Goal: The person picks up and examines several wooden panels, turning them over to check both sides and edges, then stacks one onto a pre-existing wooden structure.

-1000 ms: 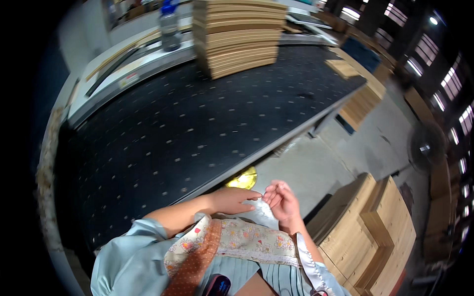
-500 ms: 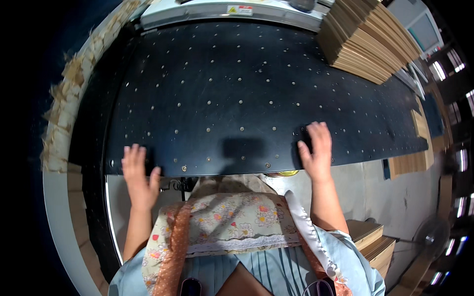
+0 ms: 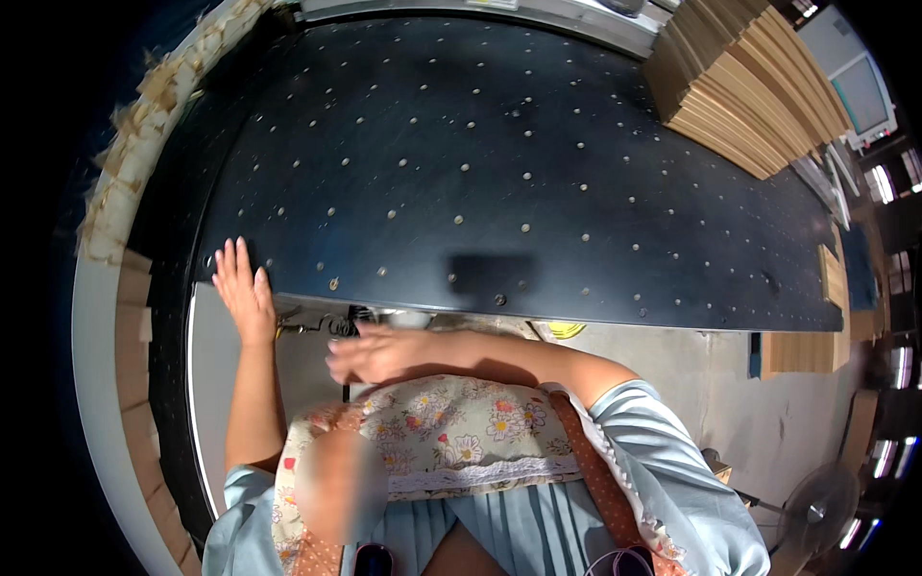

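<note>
My left hand (image 3: 245,296) lies over the near left corner of a black work table (image 3: 403,125) dotted with small round metal studs. Its fingers are stretched out and hold nothing. Across the front of my flowered apron (image 3: 471,418) reaches my right arm. At its end, my right hand (image 3: 382,355) hovers just off the table's front edge, slightly blurred. Its fingers look loosely apart, with nothing visible in them. Close beside it, below the table edge, hang a black coiled hose (image 3: 336,324) and a brass-coloured fitting (image 3: 284,330).
A tall stack of brown boards (image 3: 759,91) stands at the table's far right, with a screen (image 3: 864,91) behind it. Along the left runs a ragged, pale edge (image 3: 120,173). A fan (image 3: 816,509) is on the floor at lower right.
My right hand has left the table's front edge and swung left across my body. My left hand stays at the left corner. The view has turned slightly, shifting the table.
</note>
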`<move>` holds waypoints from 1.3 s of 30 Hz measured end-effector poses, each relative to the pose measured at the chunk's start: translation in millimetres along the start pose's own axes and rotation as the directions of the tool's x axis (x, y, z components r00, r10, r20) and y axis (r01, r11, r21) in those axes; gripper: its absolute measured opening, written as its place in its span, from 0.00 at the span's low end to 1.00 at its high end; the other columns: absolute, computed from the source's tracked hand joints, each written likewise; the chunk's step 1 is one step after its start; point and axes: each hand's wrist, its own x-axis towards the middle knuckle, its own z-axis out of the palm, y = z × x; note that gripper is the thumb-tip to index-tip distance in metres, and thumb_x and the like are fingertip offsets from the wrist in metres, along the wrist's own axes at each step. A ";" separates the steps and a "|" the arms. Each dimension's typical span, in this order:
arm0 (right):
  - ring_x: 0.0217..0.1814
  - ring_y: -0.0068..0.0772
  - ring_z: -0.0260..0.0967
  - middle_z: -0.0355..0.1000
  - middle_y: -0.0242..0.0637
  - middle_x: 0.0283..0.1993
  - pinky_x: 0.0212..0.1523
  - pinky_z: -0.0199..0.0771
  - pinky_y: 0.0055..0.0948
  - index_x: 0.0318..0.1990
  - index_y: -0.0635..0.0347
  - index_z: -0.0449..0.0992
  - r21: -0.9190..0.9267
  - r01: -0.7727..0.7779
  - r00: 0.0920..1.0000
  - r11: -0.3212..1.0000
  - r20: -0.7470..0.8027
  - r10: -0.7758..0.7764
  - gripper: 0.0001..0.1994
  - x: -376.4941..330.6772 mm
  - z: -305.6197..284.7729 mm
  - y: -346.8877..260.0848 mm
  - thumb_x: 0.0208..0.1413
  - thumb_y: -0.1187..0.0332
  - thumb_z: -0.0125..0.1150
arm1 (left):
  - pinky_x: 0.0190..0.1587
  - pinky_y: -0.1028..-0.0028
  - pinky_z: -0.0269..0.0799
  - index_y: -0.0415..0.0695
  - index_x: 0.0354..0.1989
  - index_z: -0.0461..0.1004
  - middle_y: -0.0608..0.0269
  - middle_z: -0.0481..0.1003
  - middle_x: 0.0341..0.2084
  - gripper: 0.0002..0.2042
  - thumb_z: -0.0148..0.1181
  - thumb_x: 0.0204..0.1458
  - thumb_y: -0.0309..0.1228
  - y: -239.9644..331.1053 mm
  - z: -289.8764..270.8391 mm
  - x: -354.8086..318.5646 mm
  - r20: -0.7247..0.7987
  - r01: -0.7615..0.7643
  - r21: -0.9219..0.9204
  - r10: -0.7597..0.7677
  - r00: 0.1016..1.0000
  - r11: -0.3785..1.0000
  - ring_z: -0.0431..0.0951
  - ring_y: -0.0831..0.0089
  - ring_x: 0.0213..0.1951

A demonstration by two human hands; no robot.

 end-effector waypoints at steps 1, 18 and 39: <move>0.71 0.33 0.40 0.56 0.32 0.63 0.69 0.32 0.47 0.41 0.55 0.72 0.198 0.110 0.994 0.974 -0.029 -0.107 0.11 -8.6 12.5 1.7 0.54 0.63 0.48 | 0.64 0.55 0.35 0.49 0.61 0.57 0.58 0.54 0.61 0.23 0.41 0.55 0.36 -4.4 -1.8 -4.8 0.014 0.014 0.013 -0.014 1.000 1.000 0.47 0.57 0.65; 0.32 0.25 0.72 0.74 0.37 0.33 0.31 0.70 0.25 0.44 0.65 0.72 0.243 -0.306 0.500 0.920 -0.782 0.373 0.10 -107.9 -35.4 -67.4 0.54 0.78 0.51 | 0.32 0.81 0.64 0.40 0.44 0.67 0.65 0.71 0.34 0.10 0.49 0.54 0.26 -44.1 -6.5 -96.5 0.156 0.353 -0.930 -0.754 0.638 0.107 0.69 0.79 0.31; 0.45 0.44 0.65 0.69 0.45 0.41 0.49 0.64 0.34 0.40 0.65 0.70 -0.173 -0.900 0.267 0.399 -0.945 0.192 0.11 -155.7 -42.8 -44.7 0.47 0.78 0.55 | 0.44 0.72 0.64 0.48 0.50 0.67 0.63 0.74 0.37 0.18 0.56 0.52 0.40 -132.4 181.4 -194.8 0.515 0.925 -0.378 -0.837 0.183 -0.030 0.71 0.72 0.38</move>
